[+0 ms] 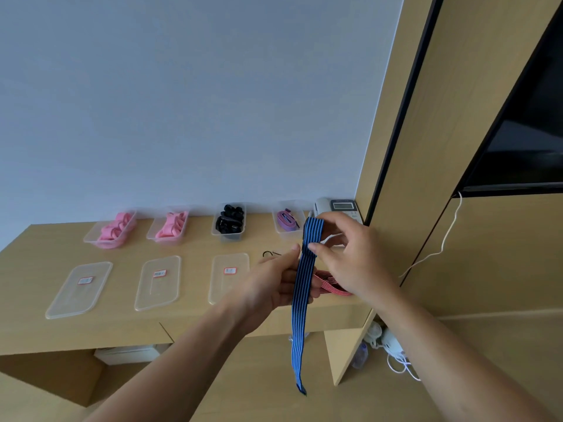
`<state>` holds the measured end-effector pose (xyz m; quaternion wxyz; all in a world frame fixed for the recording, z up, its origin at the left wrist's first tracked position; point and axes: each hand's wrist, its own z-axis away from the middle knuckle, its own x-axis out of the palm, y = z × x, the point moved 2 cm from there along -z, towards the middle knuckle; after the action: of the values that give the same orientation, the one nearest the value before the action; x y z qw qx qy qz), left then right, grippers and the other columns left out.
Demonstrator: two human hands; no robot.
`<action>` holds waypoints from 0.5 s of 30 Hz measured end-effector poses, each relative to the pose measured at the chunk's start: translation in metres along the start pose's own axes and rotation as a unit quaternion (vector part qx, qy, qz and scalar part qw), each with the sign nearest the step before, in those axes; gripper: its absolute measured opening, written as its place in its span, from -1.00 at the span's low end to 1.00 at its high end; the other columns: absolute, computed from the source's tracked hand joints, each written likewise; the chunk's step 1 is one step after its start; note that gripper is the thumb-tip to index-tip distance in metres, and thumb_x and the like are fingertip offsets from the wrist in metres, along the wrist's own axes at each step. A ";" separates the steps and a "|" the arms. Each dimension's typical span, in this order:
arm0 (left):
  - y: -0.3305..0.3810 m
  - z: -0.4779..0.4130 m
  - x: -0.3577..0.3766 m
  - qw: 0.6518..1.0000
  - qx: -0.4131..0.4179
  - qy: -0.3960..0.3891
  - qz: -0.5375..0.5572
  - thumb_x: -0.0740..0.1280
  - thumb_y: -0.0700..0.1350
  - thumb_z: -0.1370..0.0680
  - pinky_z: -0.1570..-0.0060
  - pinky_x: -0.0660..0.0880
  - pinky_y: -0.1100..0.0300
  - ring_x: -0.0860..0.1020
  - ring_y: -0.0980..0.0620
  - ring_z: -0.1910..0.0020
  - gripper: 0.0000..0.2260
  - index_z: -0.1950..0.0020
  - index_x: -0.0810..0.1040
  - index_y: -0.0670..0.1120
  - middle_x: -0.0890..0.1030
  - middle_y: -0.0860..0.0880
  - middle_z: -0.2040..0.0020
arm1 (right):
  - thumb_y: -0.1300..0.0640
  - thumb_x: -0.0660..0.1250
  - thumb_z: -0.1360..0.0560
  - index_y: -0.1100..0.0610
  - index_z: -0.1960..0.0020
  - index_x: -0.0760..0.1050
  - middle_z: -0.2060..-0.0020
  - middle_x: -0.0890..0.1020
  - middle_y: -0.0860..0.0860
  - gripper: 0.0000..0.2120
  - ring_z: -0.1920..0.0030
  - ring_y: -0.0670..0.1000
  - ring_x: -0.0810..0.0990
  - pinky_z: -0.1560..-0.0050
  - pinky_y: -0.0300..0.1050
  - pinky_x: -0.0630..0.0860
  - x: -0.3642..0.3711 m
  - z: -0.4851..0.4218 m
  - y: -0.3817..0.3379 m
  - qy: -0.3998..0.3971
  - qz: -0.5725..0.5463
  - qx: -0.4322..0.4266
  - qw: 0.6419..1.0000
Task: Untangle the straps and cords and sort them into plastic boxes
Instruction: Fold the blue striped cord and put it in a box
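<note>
Four boxes [228,237] at desk's [195,248] 12 o'clock edge stocked. Grip: left hand [274,284], right hand [344,257] both pinch blue striped strap [300,315]. Red striped strap [330,284] at its 3 o'clock, unsorted. Judged nearly done.

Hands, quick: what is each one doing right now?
Left hand: grips the blue-and-black striped elastic strap partway down.
Right hand: pinches the same strap's upper end.

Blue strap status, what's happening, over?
Left hand and right hand both pinch blue strap. Tail hangs past desk edge. Red strap lies behind, on desk.
</note>
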<state>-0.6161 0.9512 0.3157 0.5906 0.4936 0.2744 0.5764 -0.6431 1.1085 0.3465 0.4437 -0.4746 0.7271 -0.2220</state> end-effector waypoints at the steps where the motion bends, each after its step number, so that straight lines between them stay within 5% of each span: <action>1: 0.001 -0.001 0.002 1.000 -0.001 0.002 0.003 0.19 0.15 -0.70 0.03 0.68 -0.04 0.72 -0.25 0.07 -0.51 -0.07 0.67 -0.25 0.72 -0.29 0.04 | 0.33 0.53 -0.36 0.06 -0.10 0.62 0.11 0.69 -0.14 -0.64 0.14 -0.12 0.66 0.06 -0.13 0.61 0.001 0.004 0.000 0.010 0.019 -0.035 0.999; 4: 0.004 -0.002 0.003 0.999 -0.006 0.010 0.040 0.22 0.19 -0.67 -0.07 0.67 -0.10 0.72 -0.27 0.02 -0.48 -0.09 0.68 -0.27 0.72 -0.30 0.02 | 0.42 0.52 -0.33 0.16 -0.06 0.64 0.07 0.70 -0.05 -0.64 0.08 -0.07 0.65 -0.01 -0.13 0.58 0.006 0.017 0.002 0.032 0.071 -0.131 0.988; 7: 0.007 -0.003 0.000 0.997 0.003 0.009 0.078 0.26 0.17 -0.66 0.12 0.68 -0.02 0.74 -0.18 0.11 -0.52 0.09 0.76 -0.18 0.73 -0.23 0.08 | 0.53 0.46 -0.26 0.24 -0.01 0.64 0.04 0.70 0.03 -0.62 -0.02 -0.02 0.64 -0.12 -0.21 0.54 0.011 0.026 0.004 0.037 0.088 -0.192 0.977; 10: 0.007 -0.005 0.000 0.997 0.020 0.015 0.074 0.26 0.09 -0.68 0.20 0.66 0.08 0.73 -0.09 0.15 -0.58 0.17 0.78 -0.07 0.72 -0.16 0.15 | 0.53 0.39 -0.26 0.27 -0.05 0.64 -0.07 0.69 0.07 -0.60 -0.15 0.05 0.63 -0.23 -0.09 0.53 0.014 0.035 0.007 0.021 0.099 -0.212 0.972; 15: 0.010 -0.006 0.000 0.996 0.051 0.021 0.064 0.26 -0.06 -0.70 0.21 0.65 0.08 0.70 -0.12 0.16 -0.68 0.04 0.76 -0.17 0.69 -0.21 0.13 | 0.48 0.33 -0.43 0.29 -0.07 0.63 -0.18 0.65 0.09 -0.73 -0.31 0.07 0.56 -0.32 0.01 0.49 0.011 0.047 0.012 -0.011 0.091 -0.215 0.972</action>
<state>-0.6260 0.9512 0.3224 0.5203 0.5275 0.2841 0.6085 -0.6100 1.1083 0.3088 0.3579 -0.4926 0.7931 -0.0140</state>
